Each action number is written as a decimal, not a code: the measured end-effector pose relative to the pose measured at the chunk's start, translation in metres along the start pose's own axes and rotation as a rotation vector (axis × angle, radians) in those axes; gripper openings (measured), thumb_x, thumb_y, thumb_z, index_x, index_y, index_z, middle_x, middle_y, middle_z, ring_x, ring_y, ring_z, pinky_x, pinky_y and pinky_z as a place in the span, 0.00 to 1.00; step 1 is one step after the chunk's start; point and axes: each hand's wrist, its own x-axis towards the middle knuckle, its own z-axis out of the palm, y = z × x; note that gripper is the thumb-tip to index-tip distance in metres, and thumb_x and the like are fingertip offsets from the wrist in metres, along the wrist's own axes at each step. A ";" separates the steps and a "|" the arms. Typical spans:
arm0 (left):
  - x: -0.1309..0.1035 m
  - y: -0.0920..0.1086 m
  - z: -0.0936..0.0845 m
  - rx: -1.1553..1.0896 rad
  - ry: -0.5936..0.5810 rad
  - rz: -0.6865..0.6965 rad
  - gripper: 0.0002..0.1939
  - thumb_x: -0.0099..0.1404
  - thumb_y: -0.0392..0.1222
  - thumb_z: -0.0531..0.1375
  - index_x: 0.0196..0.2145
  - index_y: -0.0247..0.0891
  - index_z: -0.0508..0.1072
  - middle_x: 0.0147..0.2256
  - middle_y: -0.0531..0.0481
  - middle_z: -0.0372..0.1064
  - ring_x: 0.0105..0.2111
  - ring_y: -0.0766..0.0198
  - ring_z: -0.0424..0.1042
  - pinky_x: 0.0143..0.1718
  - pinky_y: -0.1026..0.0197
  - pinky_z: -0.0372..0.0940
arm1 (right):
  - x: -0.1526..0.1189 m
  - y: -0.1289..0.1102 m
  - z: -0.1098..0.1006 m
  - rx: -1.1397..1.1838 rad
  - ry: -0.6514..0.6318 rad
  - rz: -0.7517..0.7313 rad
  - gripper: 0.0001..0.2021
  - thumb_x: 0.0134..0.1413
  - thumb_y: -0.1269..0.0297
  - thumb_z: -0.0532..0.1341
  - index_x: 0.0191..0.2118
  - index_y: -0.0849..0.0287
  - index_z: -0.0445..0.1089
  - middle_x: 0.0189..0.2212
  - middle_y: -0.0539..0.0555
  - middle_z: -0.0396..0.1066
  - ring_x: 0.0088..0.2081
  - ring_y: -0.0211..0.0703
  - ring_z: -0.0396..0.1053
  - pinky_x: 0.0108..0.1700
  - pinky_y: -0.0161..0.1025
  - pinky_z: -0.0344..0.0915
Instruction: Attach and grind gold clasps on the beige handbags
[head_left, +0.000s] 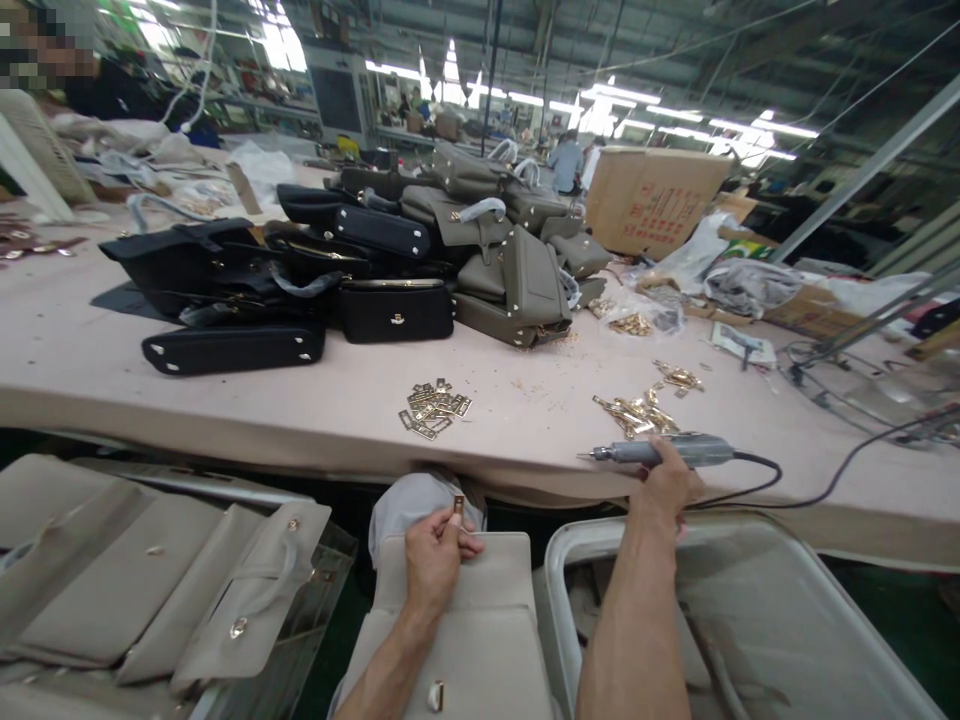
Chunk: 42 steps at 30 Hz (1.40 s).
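Note:
My left hand (435,560) pinches a small gold metal plate (459,506) upright between thumb and fingers, over the top flap of a beige bag (480,655) lying on my lap. A metal clasp piece (436,696) shows low on that bag. At the table's front edge, my right hand (666,480) is wrapped round a grey electric screwdriver (694,450), whose tip points left and whose cable runs off to the right. Gold fittings (637,412) lie just behind the screwdriver. Flat rectangular plates (433,408) form another small pile on the table (517,440).
Black bags (232,350) and grey-brown bags (517,285) are heaped across the table. A cardboard box (652,200) stands behind. Beige bags (150,575) fill a cart at the left; a white bin (780,600) is at the right. Distant people (566,160) are in the background.

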 end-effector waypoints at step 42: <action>0.003 -0.003 0.002 -0.012 0.014 -0.024 0.21 0.63 0.55 0.64 0.35 0.30 0.78 0.22 0.43 0.78 0.20 0.59 0.78 0.24 0.63 0.74 | 0.042 0.019 0.094 0.534 -0.054 0.228 0.12 0.48 0.74 0.63 0.32 0.57 0.57 0.26 0.42 0.65 0.20 0.29 0.60 0.21 0.30 0.66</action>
